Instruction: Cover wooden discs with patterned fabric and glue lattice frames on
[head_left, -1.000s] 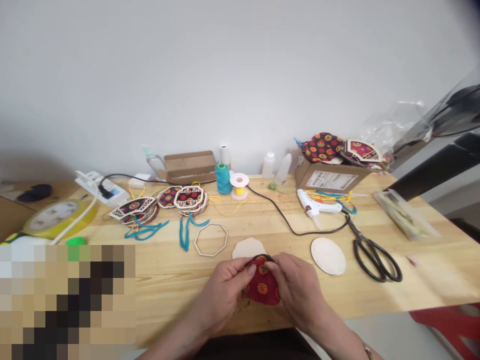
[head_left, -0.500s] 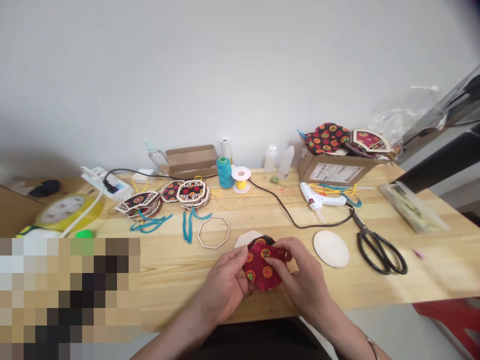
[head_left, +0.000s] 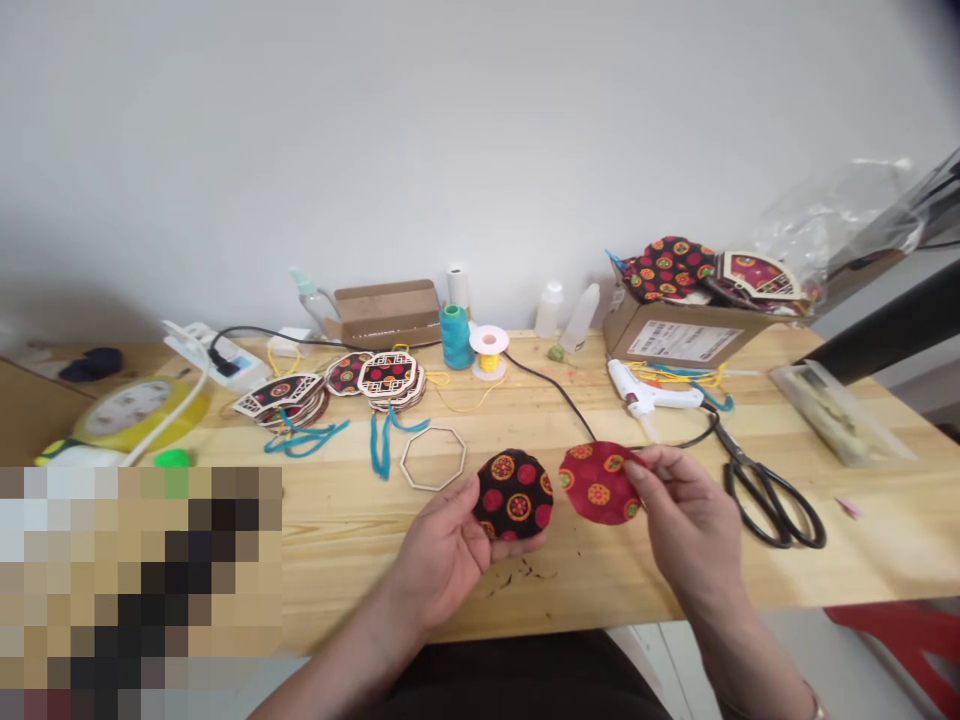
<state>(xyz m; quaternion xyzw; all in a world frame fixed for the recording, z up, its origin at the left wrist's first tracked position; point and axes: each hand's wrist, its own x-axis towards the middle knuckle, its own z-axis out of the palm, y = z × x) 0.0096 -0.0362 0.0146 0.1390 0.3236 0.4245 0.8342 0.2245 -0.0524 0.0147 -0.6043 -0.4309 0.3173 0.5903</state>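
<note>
On the left of the pale wooden table [head_left: 337, 560], a wide roll of yellowish tape [head_left: 139, 412] lies near a white power strip [head_left: 229, 368]; to their right sits a pile of fan-shaped wooden frames backed with patterned cloth [head_left: 289, 400], then a pile of lattice frames [head_left: 388, 374] with teal ties trailing toward the near side. A thin, bare octagonal wooden frame [head_left: 402, 458] lies just beyond the left hand [head_left: 448, 552]. That hand grasps a round black cloth piece printed with red and orange motifs [head_left: 516, 497]: the thumb presses at its left edge, while fingers pass underneath and show past its near edge on the right. Farther away stand a teal cone of thread [head_left: 456, 338] and a white spool of yellow cord [head_left: 489, 362]. Right of the black piece, apart from it, a rounded red cloth piece with orange flower motifs [head_left: 598, 488] hangs off the right hand [head_left: 686, 515], whose thumb and fingers pinch its right edge, so most of it extends left of the fingertips. On the far side lies a white glue gun [head_left: 651, 392], and right of the hand rest black-handled scissors [head_left: 772, 495].
</note>
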